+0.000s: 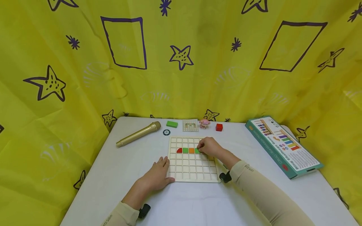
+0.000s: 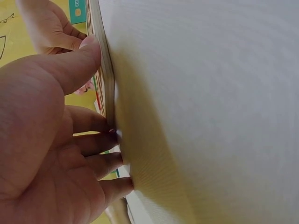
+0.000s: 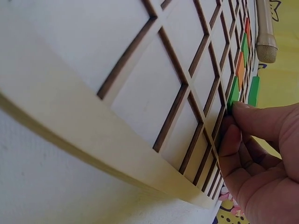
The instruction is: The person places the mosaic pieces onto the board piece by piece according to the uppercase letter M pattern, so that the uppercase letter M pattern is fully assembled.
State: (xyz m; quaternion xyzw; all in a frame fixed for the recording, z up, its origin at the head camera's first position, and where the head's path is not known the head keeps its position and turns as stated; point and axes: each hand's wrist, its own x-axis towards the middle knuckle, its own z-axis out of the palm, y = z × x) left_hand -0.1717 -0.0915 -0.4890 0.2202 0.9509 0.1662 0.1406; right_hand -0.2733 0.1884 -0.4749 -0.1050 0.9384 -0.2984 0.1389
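Note:
A pale wooden grid board (image 1: 195, 181) lies flat on the white table. One row of it carries a rounded red tile (image 1: 179, 150), a green tile (image 1: 185, 150), an orange tile (image 1: 191, 150) and a second green tile (image 1: 197, 150). At that second green tile, my right hand (image 1: 210, 146) pinches with thumb and curled fingertips; the right wrist view shows the thumb (image 3: 252, 115) against it. My left hand (image 1: 156, 175) rests at the board's near left corner. Its fingers lie extended along the left edge, and its thumb (image 2: 88, 51) touches the near edge.
Behind the board are a gold microphone (image 1: 138, 135), a green block (image 1: 172, 124), a round chip (image 1: 166, 132), a grid pattern card (image 1: 190, 128), a pink figurine (image 1: 204, 123) and a red cube (image 1: 219, 127). A teal game box (image 1: 285, 147) lies right. Yellow curtain (image 1: 181, 84) surrounds the table.

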